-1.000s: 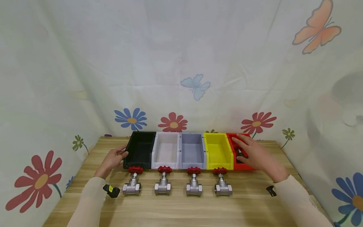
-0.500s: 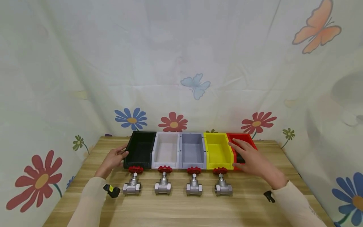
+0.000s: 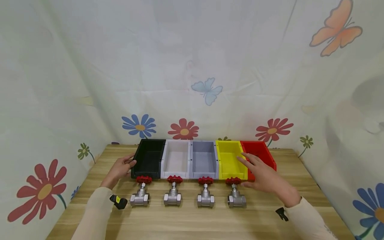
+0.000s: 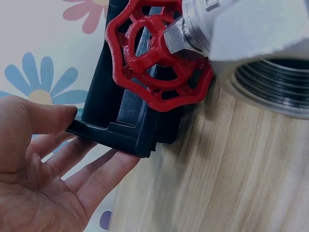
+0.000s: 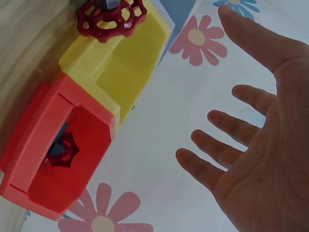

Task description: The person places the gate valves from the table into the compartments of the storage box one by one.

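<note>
My left hand (image 3: 120, 169) grips the outer side wall of the black bin (image 3: 149, 159). In the left wrist view, the thumb of that hand (image 4: 53, 179) lies on the rim of the black bin (image 4: 104, 134) and its fingers reach underneath. Over the front of the red bin (image 3: 260, 150) and the edge of the yellow bin (image 3: 228, 156) hovers my right hand (image 3: 265, 176), fingers spread and holding nothing. The right wrist view shows the right hand (image 5: 260, 130) apart from the red bin (image 5: 89, 164), in which a red-handled part (image 5: 64, 151) lies.
A white bin (image 3: 176, 158) and a grey bin (image 3: 204, 158) stand between the black and yellow ones. Several metal valves with red handwheels, from the leftmost valve (image 3: 139, 199) to the rightmost valve (image 3: 237, 200), line the wooden table (image 3: 192, 223) before the bins. A patterned curtain (image 3: 192, 66) hangs behind.
My right hand has drawn left and toward me from over the red bin, uncovering more of it. My left hand keeps its grip on the black bin.
</note>
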`<state>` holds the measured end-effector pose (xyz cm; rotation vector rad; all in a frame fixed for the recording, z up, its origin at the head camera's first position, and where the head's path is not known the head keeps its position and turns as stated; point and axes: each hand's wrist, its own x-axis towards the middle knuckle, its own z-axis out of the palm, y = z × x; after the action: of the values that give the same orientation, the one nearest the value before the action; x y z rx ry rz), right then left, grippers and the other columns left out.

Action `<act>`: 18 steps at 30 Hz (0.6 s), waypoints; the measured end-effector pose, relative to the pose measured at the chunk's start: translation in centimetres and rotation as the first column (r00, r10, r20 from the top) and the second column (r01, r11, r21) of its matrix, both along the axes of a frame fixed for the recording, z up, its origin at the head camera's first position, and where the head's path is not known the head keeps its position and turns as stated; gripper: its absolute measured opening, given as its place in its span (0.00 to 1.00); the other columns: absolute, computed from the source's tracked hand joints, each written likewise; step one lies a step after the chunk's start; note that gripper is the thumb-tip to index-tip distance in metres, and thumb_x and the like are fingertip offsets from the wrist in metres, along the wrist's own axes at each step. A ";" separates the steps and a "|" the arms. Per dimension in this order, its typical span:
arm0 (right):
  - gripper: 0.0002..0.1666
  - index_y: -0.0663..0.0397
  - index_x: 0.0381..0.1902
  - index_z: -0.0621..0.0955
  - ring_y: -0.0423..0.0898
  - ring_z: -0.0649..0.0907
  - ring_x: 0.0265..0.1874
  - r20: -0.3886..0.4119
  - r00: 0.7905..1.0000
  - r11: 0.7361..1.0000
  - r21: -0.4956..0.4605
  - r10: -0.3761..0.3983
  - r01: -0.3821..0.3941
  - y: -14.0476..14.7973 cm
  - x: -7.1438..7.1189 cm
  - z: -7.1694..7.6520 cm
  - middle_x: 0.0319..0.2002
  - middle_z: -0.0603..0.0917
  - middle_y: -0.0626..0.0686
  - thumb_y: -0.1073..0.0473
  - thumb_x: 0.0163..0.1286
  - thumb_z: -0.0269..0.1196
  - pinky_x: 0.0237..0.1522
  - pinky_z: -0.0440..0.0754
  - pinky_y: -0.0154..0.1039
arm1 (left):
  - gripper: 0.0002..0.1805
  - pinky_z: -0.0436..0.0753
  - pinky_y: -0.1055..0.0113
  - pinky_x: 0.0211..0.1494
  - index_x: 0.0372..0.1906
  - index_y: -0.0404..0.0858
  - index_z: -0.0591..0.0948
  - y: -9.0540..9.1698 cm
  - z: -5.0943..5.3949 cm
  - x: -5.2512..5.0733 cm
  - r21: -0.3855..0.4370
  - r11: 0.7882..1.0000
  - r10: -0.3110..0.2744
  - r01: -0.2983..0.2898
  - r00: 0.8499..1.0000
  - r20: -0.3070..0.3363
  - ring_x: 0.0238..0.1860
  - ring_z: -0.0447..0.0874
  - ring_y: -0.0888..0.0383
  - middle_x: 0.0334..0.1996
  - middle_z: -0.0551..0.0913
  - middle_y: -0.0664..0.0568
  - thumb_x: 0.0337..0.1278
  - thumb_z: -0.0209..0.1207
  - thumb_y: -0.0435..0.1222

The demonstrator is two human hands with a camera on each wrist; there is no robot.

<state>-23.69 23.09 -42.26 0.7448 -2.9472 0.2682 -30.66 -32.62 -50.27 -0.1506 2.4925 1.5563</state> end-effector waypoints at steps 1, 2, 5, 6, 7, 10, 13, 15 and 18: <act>0.59 0.38 0.76 0.61 0.58 0.65 0.71 0.010 1.000 1.000 -0.004 0.004 -0.004 -0.1 0.0 -0.1 0.75 0.60 0.56 0.43 0.48 0.78 0.53 0.84 0.52 | 0.32 0.81 0.47 0.59 0.79 0.44 0.53 0.0 0.0 0.0 0.001 1.000 -0.001 0.001 1.000 0.001 0.70 0.67 0.36 0.73 0.60 0.31 0.77 0.46 0.43; 0.60 0.37 0.76 0.61 0.58 0.64 0.71 0.019 1.000 1.000 -0.007 0.011 -0.011 -0.1 0.1 -0.3 0.76 0.60 0.56 0.42 0.48 0.77 0.53 0.84 0.52 | 0.32 0.81 0.47 0.59 0.79 0.44 0.53 0.0 0.0 0.0 0.000 1.000 -0.001 0.001 1.000 0.003 0.70 0.67 0.36 0.73 0.60 0.31 0.77 0.46 0.43; 0.60 0.35 0.76 0.61 0.59 0.64 0.72 0.044 0.999 1.000 -0.010 0.018 -0.018 -0.3 0.1 -0.7 0.76 0.59 0.54 0.40 0.47 0.77 0.54 0.84 0.52 | 0.32 0.81 0.47 0.59 0.79 0.44 0.53 0.0 -0.2 -0.1 -0.004 1.000 0.003 -0.003 1.000 0.007 0.70 0.67 0.36 0.73 0.60 0.32 0.77 0.46 0.43; 0.61 0.35 0.76 0.61 0.59 0.64 0.72 0.046 0.999 1.000 -0.009 0.023 -0.022 -0.3 0.2 -0.8 0.76 0.59 0.54 0.40 0.47 0.77 0.55 0.83 0.53 | 0.32 0.80 0.47 0.59 0.79 0.45 0.52 0.0 -0.2 -0.1 -0.006 1.000 0.002 -0.002 1.000 0.007 0.70 0.66 0.35 0.74 0.59 0.32 0.77 0.46 0.44; 0.61 0.35 0.76 0.61 0.60 0.64 0.72 0.047 0.999 1.000 -0.008 0.024 -0.023 -0.3 0.2 -1.0 0.76 0.59 0.54 0.40 0.47 0.77 0.56 0.82 0.54 | 0.32 0.80 0.47 0.59 0.79 0.45 0.52 0.0 -0.2 -0.1 -0.008 1.000 0.003 -0.003 1.000 0.007 0.70 0.66 0.35 0.74 0.59 0.32 0.76 0.46 0.44; 0.61 0.34 0.76 0.61 0.61 0.64 0.72 0.042 0.999 1.000 -0.004 0.025 -0.024 -0.4 0.3 -1.4 0.76 0.60 0.53 0.40 0.45 0.78 0.60 0.78 0.58 | 0.32 0.80 0.47 0.59 0.79 0.45 0.52 0.0 -0.3 -0.1 -0.007 1.000 -0.001 0.001 1.000 0.002 0.70 0.67 0.36 0.74 0.60 0.32 0.77 0.46 0.44; 0.61 0.34 0.75 0.62 0.59 0.65 0.72 0.043 0.999 0.999 -0.005 0.031 -0.031 -0.6 0.3 -1.8 0.76 0.60 0.53 0.40 0.45 0.78 0.63 0.75 0.60 | 0.32 0.81 0.48 0.59 0.79 0.44 0.53 0.0 -0.3 -0.2 -0.004 1.000 -0.001 0.001 1.000 -0.006 0.70 0.68 0.37 0.73 0.60 0.32 0.77 0.45 0.43; 0.61 0.35 0.75 0.62 0.58 0.65 0.72 0.054 0.998 0.999 -0.003 0.043 -0.043 -0.7 0.4 -2.0 0.76 0.60 0.53 0.41 0.46 0.78 0.63 0.76 0.60 | 0.32 0.81 0.48 0.59 0.79 0.45 0.53 0.0 -0.3 -0.2 -0.008 1.000 0.002 -0.002 1.000 -0.007 0.69 0.68 0.37 0.73 0.60 0.32 0.77 0.45 0.43; 0.61 0.34 0.76 0.61 0.58 0.64 0.73 0.079 0.995 0.999 0.002 0.053 -0.053 -1.1 0.4 -2.3 0.76 0.59 0.54 0.41 0.46 0.78 0.62 0.76 0.59 | 0.32 0.81 0.47 0.59 0.79 0.45 0.53 0.0 -0.3 -0.2 -0.010 1.000 0.001 -0.001 1.000 -0.005 0.70 0.67 0.36 0.73 0.60 0.32 0.77 0.45 0.44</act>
<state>-23.27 22.00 -44.56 0.8330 -3.0060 0.3029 -30.84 -32.64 -50.54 -0.1500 2.5047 1.5469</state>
